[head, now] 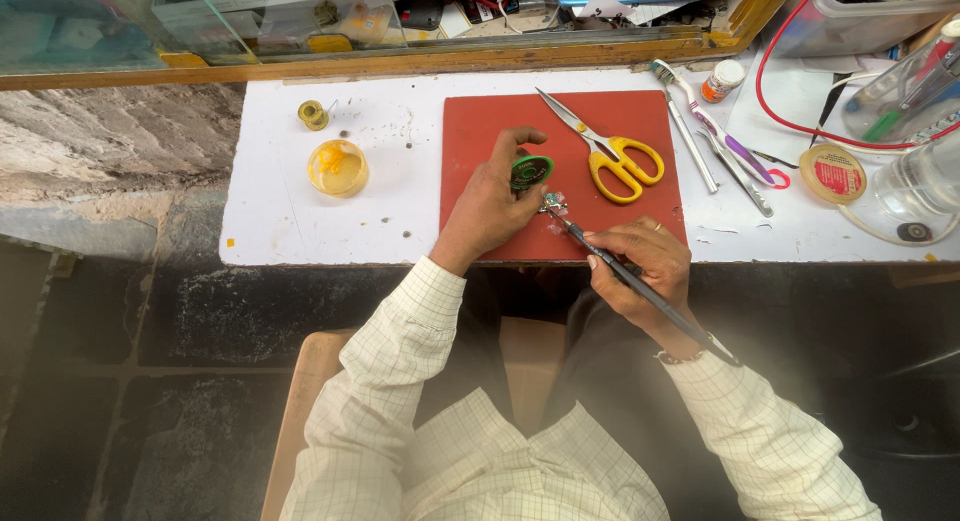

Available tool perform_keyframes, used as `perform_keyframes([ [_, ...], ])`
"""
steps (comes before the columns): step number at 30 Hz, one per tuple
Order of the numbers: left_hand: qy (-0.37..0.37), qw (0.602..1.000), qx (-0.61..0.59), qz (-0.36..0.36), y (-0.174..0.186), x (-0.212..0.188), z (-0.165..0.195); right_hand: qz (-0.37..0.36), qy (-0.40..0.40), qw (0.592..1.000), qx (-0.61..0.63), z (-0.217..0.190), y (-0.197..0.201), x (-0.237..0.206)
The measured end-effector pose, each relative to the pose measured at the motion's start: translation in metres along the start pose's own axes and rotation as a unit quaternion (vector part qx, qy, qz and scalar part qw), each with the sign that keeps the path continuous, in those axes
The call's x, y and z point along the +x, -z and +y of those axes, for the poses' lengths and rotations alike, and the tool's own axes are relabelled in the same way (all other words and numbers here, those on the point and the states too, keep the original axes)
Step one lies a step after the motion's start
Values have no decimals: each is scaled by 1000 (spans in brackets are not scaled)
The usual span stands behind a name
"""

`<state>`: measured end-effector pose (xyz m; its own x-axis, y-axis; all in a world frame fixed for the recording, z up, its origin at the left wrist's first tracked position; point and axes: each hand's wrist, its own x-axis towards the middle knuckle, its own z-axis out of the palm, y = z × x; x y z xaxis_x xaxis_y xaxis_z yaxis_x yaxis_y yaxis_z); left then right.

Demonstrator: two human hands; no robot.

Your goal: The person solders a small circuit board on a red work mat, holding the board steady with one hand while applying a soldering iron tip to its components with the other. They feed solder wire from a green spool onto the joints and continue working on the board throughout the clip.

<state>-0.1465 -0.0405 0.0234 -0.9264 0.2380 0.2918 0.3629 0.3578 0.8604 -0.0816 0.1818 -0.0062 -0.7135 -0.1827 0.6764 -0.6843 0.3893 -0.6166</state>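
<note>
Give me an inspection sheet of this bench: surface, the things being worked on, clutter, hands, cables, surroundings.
Surface: white board, speckled, with a red mat on it.
Job's things: green spool; dark thin tool with its tip at a small shiny part on the mat.
Clutter: yellow scissors, amber dish, small brass spool, toothbrush, tweezers, tape roll, small bottle.
Hands: left hand pinches the green spool; right hand grips the tool like a pen.
Cables: red wire looping at the right.
Surroundings: glass case behind, stone ledge to the left, dark floor.
</note>
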Motion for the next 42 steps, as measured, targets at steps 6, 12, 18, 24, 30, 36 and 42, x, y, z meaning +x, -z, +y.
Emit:
perform_keyframes([
  [6, 2, 1000, 6, 6, 0, 0, -1, -15, 23, 1000, -13, -3, 0, 3],
  [12, -25, 999, 6, 24, -2, -1, -3, -16, 30, 999, -19, -5, -2, 4],
  [18, -17, 999, 20, 22, -2, -2, -7, -16, 30, 999, -19, -6, -2, 4],
  [24, -30, 999, 17, 25, -1, 0, -6, -18, 34, 999, -20, -3, -2, 4],
  [30, -6, 1000, 12, 14, -1, -1, -4, -19, 19, 1000, -8, -2, -1, 2],
  [36, -2, 1000, 11, 8, -1, -1, -7, -10, 17, 1000, -19, -4, -1, 2],
  [42, -55, 998, 7, 21, -1, -1, -9, -13, 14, 1000, -20, -6, -2, 4],
])
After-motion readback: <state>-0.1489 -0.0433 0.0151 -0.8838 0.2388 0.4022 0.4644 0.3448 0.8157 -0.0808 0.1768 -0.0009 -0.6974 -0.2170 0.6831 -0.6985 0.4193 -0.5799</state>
